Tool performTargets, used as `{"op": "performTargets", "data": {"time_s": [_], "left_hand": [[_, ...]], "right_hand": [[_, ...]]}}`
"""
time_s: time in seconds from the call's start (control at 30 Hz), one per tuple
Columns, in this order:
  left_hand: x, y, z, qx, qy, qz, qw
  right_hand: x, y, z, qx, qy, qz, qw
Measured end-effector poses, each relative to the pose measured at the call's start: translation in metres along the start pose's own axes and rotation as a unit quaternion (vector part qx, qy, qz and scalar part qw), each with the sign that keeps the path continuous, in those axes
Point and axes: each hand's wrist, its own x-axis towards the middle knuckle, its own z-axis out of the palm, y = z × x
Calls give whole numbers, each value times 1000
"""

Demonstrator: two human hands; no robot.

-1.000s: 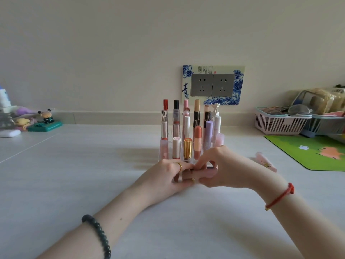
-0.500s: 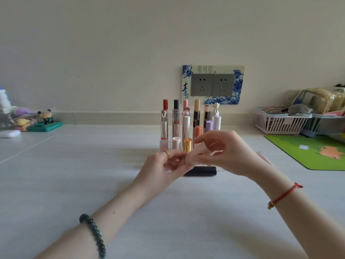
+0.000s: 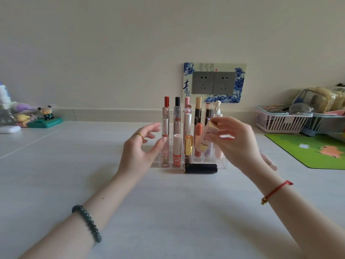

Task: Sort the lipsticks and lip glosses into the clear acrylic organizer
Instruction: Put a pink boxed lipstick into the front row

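Both forearms are bare, without sleeves. The left wrist wears a bracelet of dark green round beads (image 3: 87, 223), the left hand (image 3: 139, 150) a gold ring (image 3: 139, 135). A red cord bracelet (image 3: 276, 190) with a small gold charm circles the right wrist.

The right hand (image 3: 237, 141) covers most of the pale pink tube (image 3: 205, 139) it holds and the right end of the clear acrylic organizer (image 3: 221, 163), so the slot beneath the tube cannot be told. A pink lip gloss (image 3: 269, 161) on the desk (image 3: 74, 174) lies half hidden behind that wrist. The left hand (image 3: 140, 148) masks the organizer's left corner. The toys (image 3: 22, 116) at the left edge are cut off and blurred.
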Motion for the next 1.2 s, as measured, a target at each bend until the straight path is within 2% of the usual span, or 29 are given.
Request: {"op": "performTargets", "data": {"time_s": [0.1, 0.23, 0.47, 1.03, 1.2], "left_hand": [[2, -10, -2, 25, -20, -44, 998], [0, -18, 0, 40, -94, -110, 989], [-2, -24, 5, 62, -164, -150, 973], [-2, -28, 6, 100, -175, -133, 970], [-2, -28, 6, 107, -175, -140, 969]], "right_hand": [[1, 7, 7, -10, 1, 14, 1000], [2, 13, 12, -16, -1, 22, 1000], [4, 21, 18, -53, -44, 32, 997], [0, 22, 20, -127, -83, 17, 988], [0, 5, 9, -148, -52, -46, 986]]}}
